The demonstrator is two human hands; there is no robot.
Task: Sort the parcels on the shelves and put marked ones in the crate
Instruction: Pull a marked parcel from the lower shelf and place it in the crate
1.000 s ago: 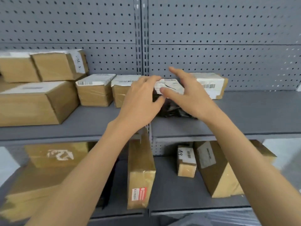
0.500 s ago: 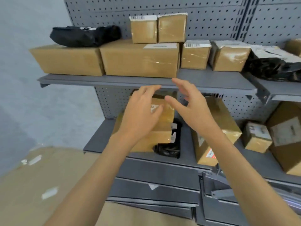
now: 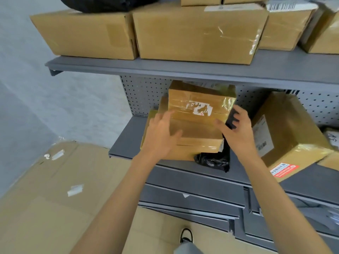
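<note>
Lower shelf (image 3: 128,142) carries stacked parcels; top parcel (image 3: 200,107) (torn white label facing out) flanked by both hands, likely for lifting; left hand (image 3: 161,136) spread, right hand (image 3: 236,131) spread, neither gripping yet

The lower shelf (image 3: 128,142) carries stacked brown parcels (image 3: 192,143), a black bag (image 3: 212,162) and a tilted box (image 3: 286,132).

**Bright, even light with wide-angle bending**

Soft, bright indoor light falls from above. The upper shelf (image 3: 183,70) casts shade on the perforated back panel (image 3: 145,96) beneath it. Glossy tape on a parcel (image 3: 200,107) shows glare. Straight edges bow near the frame borders, and details look slightly soft throughout.
</note>
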